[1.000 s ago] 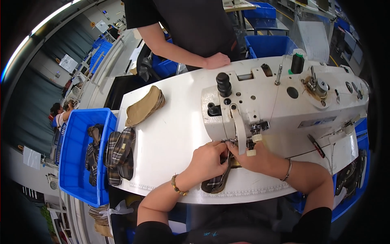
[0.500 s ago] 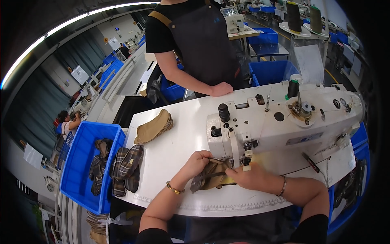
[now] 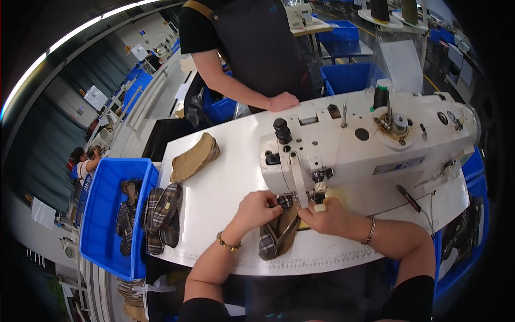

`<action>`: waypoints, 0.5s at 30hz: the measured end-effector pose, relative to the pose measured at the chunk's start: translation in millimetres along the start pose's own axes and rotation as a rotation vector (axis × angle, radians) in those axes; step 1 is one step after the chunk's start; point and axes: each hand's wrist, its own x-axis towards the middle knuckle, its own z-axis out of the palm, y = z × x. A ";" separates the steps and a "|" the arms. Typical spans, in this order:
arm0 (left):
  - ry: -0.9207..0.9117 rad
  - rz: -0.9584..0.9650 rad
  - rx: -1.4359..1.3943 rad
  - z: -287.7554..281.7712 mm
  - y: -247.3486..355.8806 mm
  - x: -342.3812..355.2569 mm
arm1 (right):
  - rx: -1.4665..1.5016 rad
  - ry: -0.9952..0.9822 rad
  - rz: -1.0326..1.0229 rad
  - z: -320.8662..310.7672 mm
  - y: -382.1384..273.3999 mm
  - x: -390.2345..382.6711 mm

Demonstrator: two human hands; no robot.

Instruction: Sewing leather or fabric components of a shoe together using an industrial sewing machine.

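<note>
A soft plaid fabric slipper [image 3: 272, 241] with a tan lining lies under the head of a white sewing machine [image 3: 370, 145]. My left hand [image 3: 256, 213] pinches its edge left of the needle area. My right hand [image 3: 331, 217] grips its other edge, close against the presser foot, with the fingertips partly hidden by the machine. The slipper's near end hangs toward me on the white table [image 3: 225, 177]. The needle itself is hard to make out behind the machine's parts.
Tan sole-shaped pieces [image 3: 196, 158] are stacked at the table's far left. Plaid slippers [image 3: 162, 214] lie by a blue bin [image 3: 115, 214] holding more. A dark-handled tool [image 3: 410, 198] rests right of my hand. Across the machine stands a co-worker, a hand [image 3: 283, 101] at the table edge.
The slipper has been turned, so its plaid end now points toward me. My left hand has shifted to a pinch nearer the needle area. The whole view has moved slightly.
</note>
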 end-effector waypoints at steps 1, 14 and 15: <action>0.030 0.021 0.037 0.7 -1.2 -0.9 | 0.014 0.068 0.005 5.1 0.2 0.4; 0.139 0.622 0.150 3.0 13.7 -11.7 | 0.117 -0.024 0.110 9.0 -5.1 -5.3; 0.138 0.620 0.148 4.5 14.8 -12.9 | 0.123 -0.038 0.133 10.2 -6.6 -6.1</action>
